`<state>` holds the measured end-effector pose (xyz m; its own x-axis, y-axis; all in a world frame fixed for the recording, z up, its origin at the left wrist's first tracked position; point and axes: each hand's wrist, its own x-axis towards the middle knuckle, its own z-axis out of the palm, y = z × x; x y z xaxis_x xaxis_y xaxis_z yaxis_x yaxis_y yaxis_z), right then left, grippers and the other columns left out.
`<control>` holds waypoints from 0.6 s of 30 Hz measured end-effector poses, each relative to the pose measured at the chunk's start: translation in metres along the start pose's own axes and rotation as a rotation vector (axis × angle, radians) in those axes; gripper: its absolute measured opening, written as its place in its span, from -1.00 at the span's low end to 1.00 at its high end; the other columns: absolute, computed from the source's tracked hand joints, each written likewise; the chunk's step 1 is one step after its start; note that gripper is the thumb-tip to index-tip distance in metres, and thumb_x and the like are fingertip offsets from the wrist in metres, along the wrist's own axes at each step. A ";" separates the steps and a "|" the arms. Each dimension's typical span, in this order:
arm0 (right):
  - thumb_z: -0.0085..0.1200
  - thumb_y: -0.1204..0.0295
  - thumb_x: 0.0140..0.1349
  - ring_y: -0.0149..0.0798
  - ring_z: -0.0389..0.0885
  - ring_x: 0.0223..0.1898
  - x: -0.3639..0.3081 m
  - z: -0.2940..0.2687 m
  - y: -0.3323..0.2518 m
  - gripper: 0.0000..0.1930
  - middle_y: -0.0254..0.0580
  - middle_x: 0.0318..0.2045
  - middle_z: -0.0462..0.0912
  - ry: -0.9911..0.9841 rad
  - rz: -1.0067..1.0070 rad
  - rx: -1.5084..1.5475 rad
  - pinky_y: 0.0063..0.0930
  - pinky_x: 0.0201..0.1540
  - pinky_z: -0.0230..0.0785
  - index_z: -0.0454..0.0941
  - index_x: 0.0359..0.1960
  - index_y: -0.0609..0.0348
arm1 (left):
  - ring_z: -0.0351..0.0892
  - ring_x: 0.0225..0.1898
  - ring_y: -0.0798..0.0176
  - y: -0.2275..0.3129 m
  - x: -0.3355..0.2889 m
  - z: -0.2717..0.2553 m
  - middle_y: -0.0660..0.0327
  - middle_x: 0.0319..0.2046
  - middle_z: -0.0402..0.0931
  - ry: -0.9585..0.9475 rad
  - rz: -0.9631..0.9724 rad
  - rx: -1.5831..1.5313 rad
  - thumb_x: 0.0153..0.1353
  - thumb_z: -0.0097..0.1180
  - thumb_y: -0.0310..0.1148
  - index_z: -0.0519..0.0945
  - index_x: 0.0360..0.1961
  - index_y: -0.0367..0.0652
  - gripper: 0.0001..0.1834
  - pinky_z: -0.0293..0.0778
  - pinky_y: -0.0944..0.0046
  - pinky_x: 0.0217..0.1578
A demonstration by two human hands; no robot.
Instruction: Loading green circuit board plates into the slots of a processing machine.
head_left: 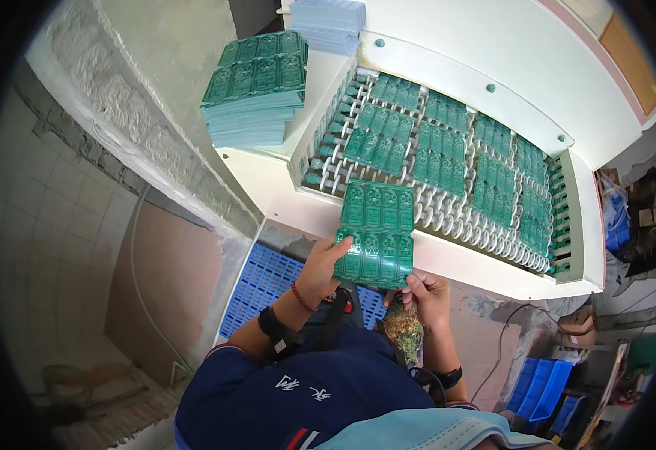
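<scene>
Between my two hands is a green circuit board panel [375,229], made up of two rows of repeated small boards. My left hand [320,266] grips its left edge, thumb on top. At the lower right corner, my right hand [428,294] pinches it between thumb and fingers. The panel is held in front of the white machine's near edge. Behind it, similar green panels [440,154] lie in rows on a conveyor of white roller wheels [448,219]. A tall stack of green panels [257,75] stands on the ledge at the left.
Beside that stack sits a pile of pale bluish sheets [329,26]. The machine's white rim [493,268] runs along the near side. Below are a blue plastic pallet [260,285] and, to the right, blue bins [540,388]. A rough plastered wall edge [140,120] rises at the left.
</scene>
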<state>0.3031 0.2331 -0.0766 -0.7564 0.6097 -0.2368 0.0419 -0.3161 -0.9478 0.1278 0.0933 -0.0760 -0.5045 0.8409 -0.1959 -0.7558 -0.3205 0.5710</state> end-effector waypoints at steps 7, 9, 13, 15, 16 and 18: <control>0.11 0.39 0.15 -0.54 0.45 -0.69 -0.010 0.009 -0.011 -0.81 -0.31 -0.65 0.54 0.087 -0.010 -0.152 -0.72 -0.65 0.30 0.56 -0.49 0.30 | 0.52 -0.18 0.27 -0.001 0.004 -0.002 0.14 -0.15 0.48 -0.014 -0.005 0.062 0.25 -0.10 -0.45 0.39 -0.03 -0.35 -0.71 0.49 0.26 -0.17; 0.09 0.40 0.16 -0.54 0.45 -0.68 -0.011 0.008 -0.012 -0.81 -0.29 -0.65 0.54 0.101 -0.027 -0.158 -0.72 -0.65 0.29 0.55 -0.46 0.32 | 0.53 -0.19 0.28 -0.002 0.006 -0.001 0.15 -0.16 0.49 -0.001 0.008 0.086 0.24 -0.08 -0.45 0.41 -0.05 -0.34 -0.72 0.49 0.27 -0.18; 0.07 0.41 0.18 -0.52 0.44 -0.70 -0.009 0.008 -0.012 -0.81 -0.27 -0.65 0.54 0.160 -0.012 -0.139 -0.71 -0.65 0.28 0.53 -0.46 0.32 | 0.53 -0.20 0.30 -0.001 0.010 0.005 0.17 -0.18 0.50 -0.021 -0.002 0.089 0.24 -0.08 -0.43 0.42 -0.05 -0.33 -0.72 0.49 0.29 -0.19; 0.05 0.42 0.19 -0.50 0.43 -0.71 -0.006 0.003 -0.004 -0.83 -0.26 -0.65 0.54 0.155 -0.053 0.020 -0.69 -0.66 0.28 0.51 -0.47 0.30 | 0.54 -0.22 0.32 0.004 0.010 0.009 0.17 -0.19 0.51 0.013 -0.027 0.083 0.25 -0.10 -0.39 0.42 -0.04 -0.32 -0.71 0.50 0.30 -0.22; 0.05 0.42 0.19 -0.50 0.43 -0.71 -0.006 -0.001 -0.003 -0.83 -0.26 -0.65 0.54 0.159 -0.056 0.022 -0.69 -0.66 0.28 0.51 -0.47 0.30 | 0.54 -0.22 0.32 0.007 0.012 0.007 0.17 -0.19 0.51 0.009 -0.030 0.085 0.25 -0.10 -0.39 0.42 -0.04 -0.32 -0.71 0.50 0.30 -0.22; 0.04 0.45 0.18 -0.48 0.42 -0.72 -0.005 -0.010 -0.003 -0.84 -0.26 -0.65 0.53 0.187 -0.084 0.125 -0.67 -0.66 0.28 0.50 -0.51 0.27 | 0.56 -0.27 0.31 0.017 0.019 0.001 0.17 -0.22 0.53 -0.003 0.001 0.128 0.27 -0.11 -0.35 0.43 -0.04 -0.29 -0.69 0.51 0.29 -0.27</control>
<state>0.3138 0.2383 -0.0751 -0.6193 0.7580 -0.2047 -0.1060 -0.3390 -0.9348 0.1065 0.1042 -0.0690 -0.5033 0.8422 -0.1930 -0.6960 -0.2628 0.6683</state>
